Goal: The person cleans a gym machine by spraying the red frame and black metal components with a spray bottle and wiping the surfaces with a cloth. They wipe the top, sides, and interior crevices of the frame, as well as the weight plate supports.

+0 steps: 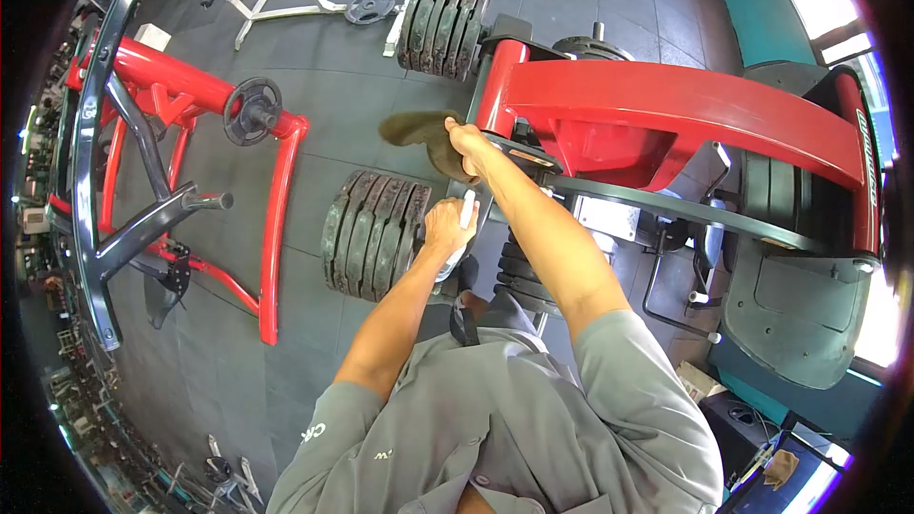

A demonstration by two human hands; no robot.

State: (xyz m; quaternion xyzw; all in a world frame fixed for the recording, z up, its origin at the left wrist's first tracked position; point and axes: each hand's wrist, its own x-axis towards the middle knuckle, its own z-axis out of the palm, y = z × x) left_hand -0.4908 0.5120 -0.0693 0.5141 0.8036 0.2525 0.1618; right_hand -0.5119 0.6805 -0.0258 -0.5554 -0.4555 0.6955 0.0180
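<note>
My right hand [468, 148] is closed on a dark olive cloth [419, 128], which hangs out to the left beside the red upright of a weight machine [647, 100]. Below and slightly left of it, my left hand [447, 226] grips what looks like a spray bottle [467, 207] with a white top. Most of the bottle is hidden by the fingers and wrist. Close to my left hand is a stack of worn weight plates [376, 233] on the machine's near side. Another plate stack [446, 27] sits on its far side.
To the left stands a red and black machine frame [276, 228] carrying a single plate [252, 111]. A white stand [300, 5] with a grey plate [369, 7] is at the back. Dark rubber tiles [324, 86] cover the floor between the machines.
</note>
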